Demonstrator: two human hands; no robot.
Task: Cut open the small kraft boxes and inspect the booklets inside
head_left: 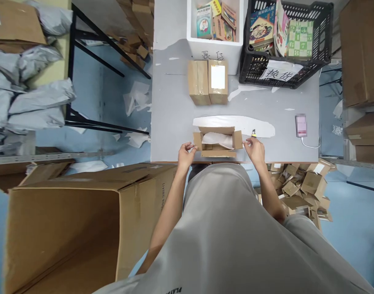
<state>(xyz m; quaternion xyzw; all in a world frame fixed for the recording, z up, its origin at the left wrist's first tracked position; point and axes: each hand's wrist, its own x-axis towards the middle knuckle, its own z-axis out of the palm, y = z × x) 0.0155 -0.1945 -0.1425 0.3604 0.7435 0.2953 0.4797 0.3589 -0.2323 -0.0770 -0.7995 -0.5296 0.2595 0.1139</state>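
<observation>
An open small cardboard box (218,153) lies near the table's front edge, its flaps spread outward. White wrapping (217,139) shows inside it; what the wrapping covers is hidden. My left hand (187,156) pinches the box's left end flap between thumb and fingers. At the right end flap, my right hand (255,152) has its fingers curled, the fingertips close to the cardboard. A box cutter (253,133), small with yellow and black parts, sticks out from the top of this hand; most of it is hidden.
Two taped cartons (199,83) stand behind the box on the grey table (174,122). Beyond are a white bin (214,47) and a black crate (285,67), both with books. A phone (301,125) lies right. A large open carton (144,204) stands at my left.
</observation>
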